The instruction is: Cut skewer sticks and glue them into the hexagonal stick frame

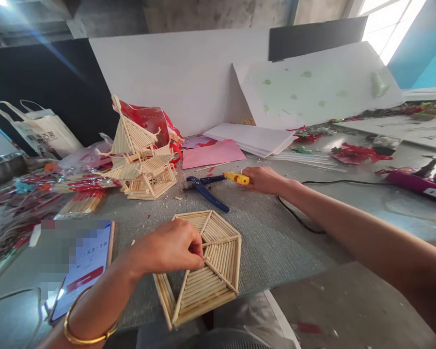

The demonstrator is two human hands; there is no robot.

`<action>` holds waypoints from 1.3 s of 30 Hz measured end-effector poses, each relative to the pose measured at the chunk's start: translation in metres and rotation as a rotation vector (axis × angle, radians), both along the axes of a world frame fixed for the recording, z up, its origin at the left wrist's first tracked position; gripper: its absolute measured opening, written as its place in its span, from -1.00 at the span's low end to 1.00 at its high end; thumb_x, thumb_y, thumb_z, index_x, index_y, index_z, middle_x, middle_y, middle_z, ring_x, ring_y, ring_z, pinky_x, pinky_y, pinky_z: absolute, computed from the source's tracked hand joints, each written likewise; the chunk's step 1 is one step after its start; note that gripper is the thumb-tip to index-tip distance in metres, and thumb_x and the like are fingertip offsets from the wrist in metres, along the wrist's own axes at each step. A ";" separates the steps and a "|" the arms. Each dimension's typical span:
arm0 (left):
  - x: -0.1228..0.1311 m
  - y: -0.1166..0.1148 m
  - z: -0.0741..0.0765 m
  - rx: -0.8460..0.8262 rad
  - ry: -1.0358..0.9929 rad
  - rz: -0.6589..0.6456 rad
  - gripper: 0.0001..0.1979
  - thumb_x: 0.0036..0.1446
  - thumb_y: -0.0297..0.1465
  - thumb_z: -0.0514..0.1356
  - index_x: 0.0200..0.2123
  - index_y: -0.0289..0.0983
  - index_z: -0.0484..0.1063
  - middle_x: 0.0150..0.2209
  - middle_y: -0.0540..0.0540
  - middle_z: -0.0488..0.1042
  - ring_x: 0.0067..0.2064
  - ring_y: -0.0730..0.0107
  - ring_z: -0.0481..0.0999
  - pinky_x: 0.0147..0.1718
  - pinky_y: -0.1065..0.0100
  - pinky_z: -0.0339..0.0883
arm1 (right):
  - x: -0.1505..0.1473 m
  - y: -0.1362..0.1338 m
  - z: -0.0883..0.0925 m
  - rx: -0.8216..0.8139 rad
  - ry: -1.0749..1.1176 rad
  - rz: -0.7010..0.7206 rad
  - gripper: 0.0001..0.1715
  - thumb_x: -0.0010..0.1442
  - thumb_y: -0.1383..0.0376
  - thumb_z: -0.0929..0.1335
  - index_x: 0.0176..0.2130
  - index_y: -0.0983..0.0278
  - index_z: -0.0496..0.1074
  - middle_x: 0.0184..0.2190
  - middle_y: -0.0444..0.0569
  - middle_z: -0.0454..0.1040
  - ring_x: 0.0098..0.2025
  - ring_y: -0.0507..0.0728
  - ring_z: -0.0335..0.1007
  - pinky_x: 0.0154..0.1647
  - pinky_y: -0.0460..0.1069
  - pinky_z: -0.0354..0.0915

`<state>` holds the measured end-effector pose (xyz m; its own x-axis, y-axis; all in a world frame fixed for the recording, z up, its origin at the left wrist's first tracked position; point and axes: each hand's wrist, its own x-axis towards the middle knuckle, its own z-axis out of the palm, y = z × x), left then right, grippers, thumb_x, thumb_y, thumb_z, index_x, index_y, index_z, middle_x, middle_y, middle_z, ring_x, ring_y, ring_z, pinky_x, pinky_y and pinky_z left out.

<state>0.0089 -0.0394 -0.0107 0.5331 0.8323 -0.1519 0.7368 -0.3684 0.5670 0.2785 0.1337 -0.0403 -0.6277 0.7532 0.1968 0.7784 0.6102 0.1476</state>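
Note:
My left hand [170,247] is closed over a many-sided panel of thin wooden sticks [220,261], its thumb and fingers pinched at the centre. Most wedges of the panel are filled with parallel sticks; one at the lower left is open, and my hand hides others. The panel's near side reaches past the table edge. Farther off, my right hand [259,179] is wrapped round a yellow hot glue gun [237,178], whose front points left. Beside the glue gun lies a blue-handled cutter [207,194]. A tiered stick pavilion [141,160] stands behind, to the left.
A phone [83,271] lies at the left near wrapped stick bundles [83,186]. Pink paper [212,154] and white boards [252,138] lie at the back. A black cord [298,220] loops below my right forearm; a purple power strip [417,183] sits at the right.

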 end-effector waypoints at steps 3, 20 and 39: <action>0.004 -0.001 0.001 0.015 0.009 -0.020 -0.88 -0.20 -0.45 0.18 -0.60 -0.21 0.54 -0.63 -0.05 0.48 -0.60 0.44 0.36 -0.63 0.46 0.01 | 0.001 0.002 -0.002 0.000 0.006 0.004 -0.49 0.16 -0.09 0.15 -0.30 0.28 0.30 -0.34 -0.01 0.41 -0.37 0.09 0.28 -0.49 -0.06 -0.08; 0.008 0.003 0.001 0.039 0.048 -0.047 -0.85 -0.27 -0.56 0.20 -0.71 -0.20 0.49 -0.72 -0.03 0.41 -0.69 0.49 0.24 -0.65 0.42 -0.07 | -0.001 0.001 0.000 -0.021 0.001 0.009 -0.48 0.15 -0.10 0.16 -0.28 0.29 0.29 -0.33 0.01 0.41 -0.35 0.10 0.30 -0.47 -0.06 -0.05; 0.024 0.015 0.020 -0.118 0.499 -0.202 -0.85 -0.20 -0.44 0.17 -0.51 -0.31 0.54 -0.57 -0.03 0.48 -0.58 0.55 0.25 -0.62 0.46 -0.01 | -0.001 0.003 0.001 -0.043 0.021 0.083 -0.50 0.14 -0.11 0.16 -0.32 0.26 0.27 -0.33 0.00 0.39 -0.35 0.11 0.29 -0.43 -0.05 0.03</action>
